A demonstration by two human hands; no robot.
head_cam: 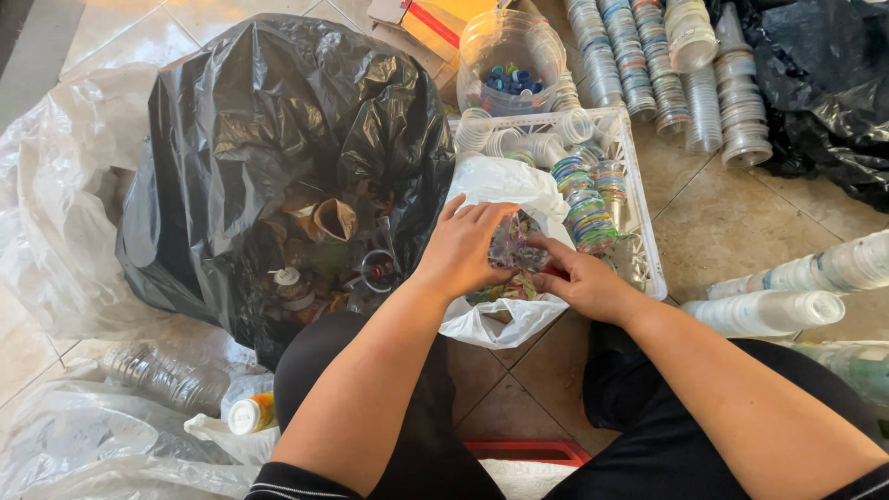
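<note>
Your left hand (460,250) and right hand (582,282) meet over the mouth of a white plastic bag (500,319) on the tiled floor (732,218), between your knees. Both sets of fingers are closed on a crumpled clear wrapper (512,245) at the bag's opening. A black rubbish bag (278,120) full of cups and scraps stands open just left of your left hand. A white crate (639,213) holding stacked plastic rings touches the white bag's far side.
</note>
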